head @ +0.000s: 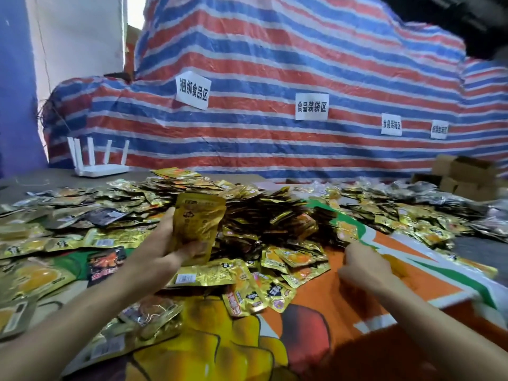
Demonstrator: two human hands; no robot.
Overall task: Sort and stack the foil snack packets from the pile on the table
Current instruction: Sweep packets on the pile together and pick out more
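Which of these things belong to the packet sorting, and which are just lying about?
In the job: stack of gold packets in the left hand; right hand; pile of packets.
Lying about: white router; cardboard boxes; paper signs.

Table (pixel 19 185) is showing bare grey only at far left. The rest is lying under a printed sheet (pixel 371 292), orange/green/yellow, spreading across front & right. Gold packets (pixel 247 213) are heaping in a wide pile across the middle, spilling onto the sheet. Bigger gold bags (pixel 35 273) are lying flat at left w/ a black packet (pixel 105 264) beside them. Silver packets (pixel 445 193) are sitting far right. White router (pixel 100 167) is standing back left — cardboard boxes (pixel 464 174) back right.
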